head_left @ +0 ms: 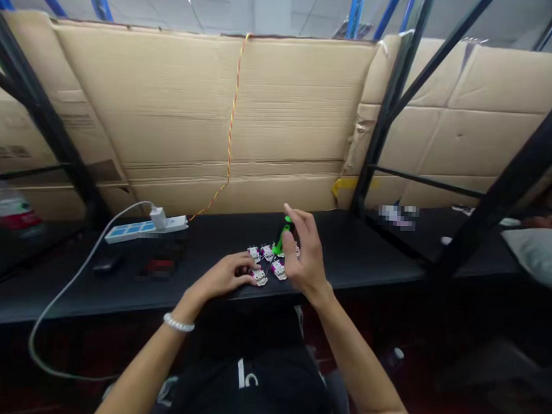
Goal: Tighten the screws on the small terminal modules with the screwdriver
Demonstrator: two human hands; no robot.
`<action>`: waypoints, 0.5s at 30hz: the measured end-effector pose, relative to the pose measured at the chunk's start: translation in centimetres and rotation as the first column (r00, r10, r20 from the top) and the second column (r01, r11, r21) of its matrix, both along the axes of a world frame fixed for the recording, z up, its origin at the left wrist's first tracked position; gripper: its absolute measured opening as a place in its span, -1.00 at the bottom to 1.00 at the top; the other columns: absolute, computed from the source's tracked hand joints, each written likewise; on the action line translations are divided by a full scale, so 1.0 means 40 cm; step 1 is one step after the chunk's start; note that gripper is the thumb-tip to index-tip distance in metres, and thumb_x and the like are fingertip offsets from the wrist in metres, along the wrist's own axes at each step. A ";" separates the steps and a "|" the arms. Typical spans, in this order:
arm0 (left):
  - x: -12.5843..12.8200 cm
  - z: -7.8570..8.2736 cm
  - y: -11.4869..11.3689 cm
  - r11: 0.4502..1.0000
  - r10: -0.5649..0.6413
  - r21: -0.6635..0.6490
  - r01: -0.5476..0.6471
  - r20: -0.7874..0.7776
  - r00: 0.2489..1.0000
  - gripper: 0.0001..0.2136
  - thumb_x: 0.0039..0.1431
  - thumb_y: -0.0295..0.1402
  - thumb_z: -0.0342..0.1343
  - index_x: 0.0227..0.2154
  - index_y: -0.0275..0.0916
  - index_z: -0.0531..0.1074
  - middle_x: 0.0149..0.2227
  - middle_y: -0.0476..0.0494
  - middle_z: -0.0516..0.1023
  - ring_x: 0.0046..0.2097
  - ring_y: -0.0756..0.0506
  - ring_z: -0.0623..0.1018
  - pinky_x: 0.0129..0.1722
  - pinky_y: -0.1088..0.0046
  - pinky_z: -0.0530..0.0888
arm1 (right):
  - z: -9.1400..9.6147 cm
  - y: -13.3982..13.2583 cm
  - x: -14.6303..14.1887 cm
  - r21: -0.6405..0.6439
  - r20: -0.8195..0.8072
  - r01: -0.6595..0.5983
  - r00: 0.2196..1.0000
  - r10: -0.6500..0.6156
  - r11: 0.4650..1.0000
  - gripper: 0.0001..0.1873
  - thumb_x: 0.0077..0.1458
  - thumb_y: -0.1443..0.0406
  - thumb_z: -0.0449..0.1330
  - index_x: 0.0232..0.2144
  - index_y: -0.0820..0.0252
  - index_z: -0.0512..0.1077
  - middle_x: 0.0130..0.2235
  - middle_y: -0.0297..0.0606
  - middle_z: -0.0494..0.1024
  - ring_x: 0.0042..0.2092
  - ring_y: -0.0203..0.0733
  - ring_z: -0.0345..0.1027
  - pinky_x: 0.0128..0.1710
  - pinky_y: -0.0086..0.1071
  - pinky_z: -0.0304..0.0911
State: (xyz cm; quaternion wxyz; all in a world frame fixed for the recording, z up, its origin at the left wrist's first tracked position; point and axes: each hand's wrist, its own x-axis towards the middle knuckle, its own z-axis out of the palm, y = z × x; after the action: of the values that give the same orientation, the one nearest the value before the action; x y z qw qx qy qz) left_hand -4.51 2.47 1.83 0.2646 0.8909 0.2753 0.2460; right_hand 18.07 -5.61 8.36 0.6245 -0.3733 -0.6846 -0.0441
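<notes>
Near the front edge of the black table, my left hand (231, 273) is closed, its thumb and fingers on a small white part with purple bits (259, 277). My right hand (305, 256) is raised beside it, thumb and fingers around a green-and-black screwdriver (284, 234). The screwdriver leans, its thin shaft pointing down and left toward the part under my left fingers. Whether the tip touches the part is too small to tell. Several similar white-and-purple parts (278, 269) lie close around, some partly hidden behind my right hand.
A white power strip (176, 224) with a plugged-in charger (158, 217) lies at the table's back left, its pale cable (68, 293) looping over the front edge. Behind stands a cardboard wall (297, 111). Dark metal posts (382, 132) rise on both sides. A bottle (16, 207) stands far left.
</notes>
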 end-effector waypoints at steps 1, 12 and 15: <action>0.000 0.000 0.000 1.000 -0.005 0.010 0.005 0.007 1.000 -0.75 0.33 -0.16 0.33 -0.09 -0.21 0.68 -0.15 -0.14 0.62 -0.19 -0.11 0.55 -0.14 0.42 0.47 | 0.000 0.002 0.002 0.003 -0.005 0.033 0.999 -0.033 0.999 -0.49 0.37 0.27 0.17 0.32 0.09 0.44 0.06 -0.05 0.42 0.06 0.02 0.44 0.13 -0.04 0.48; 0.000 0.000 -0.002 1.000 -0.012 0.024 0.011 0.018 1.000 -0.79 0.34 -0.22 0.32 -0.07 -0.20 0.67 -0.10 -0.16 0.65 -0.11 -0.15 0.59 -0.08 0.39 0.50 | -0.005 0.015 0.005 -0.007 -0.008 0.014 1.000 -0.014 1.000 -0.47 0.30 0.24 0.25 0.29 0.10 0.45 0.06 -0.05 0.44 0.00 0.01 0.45 -0.03 -0.10 0.52; 0.001 0.002 -0.004 0.999 -0.020 0.049 0.019 0.014 1.000 -0.79 0.35 -0.22 0.32 -0.08 -0.19 0.68 -0.11 -0.15 0.66 -0.06 -0.17 0.60 0.01 0.35 0.50 | -0.005 0.020 0.011 -0.025 -0.013 0.000 1.000 0.000 1.000 -0.48 0.35 0.27 0.17 0.31 0.11 0.42 -0.01 -0.09 0.48 -0.08 -0.04 0.46 -0.03 -0.10 0.51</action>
State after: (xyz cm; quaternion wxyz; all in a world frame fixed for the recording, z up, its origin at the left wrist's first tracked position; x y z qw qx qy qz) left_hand -4.47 2.32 1.89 0.2470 0.8980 0.2584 0.2567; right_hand 18.53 -4.82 8.16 0.6242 -0.3814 -0.6810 -0.0333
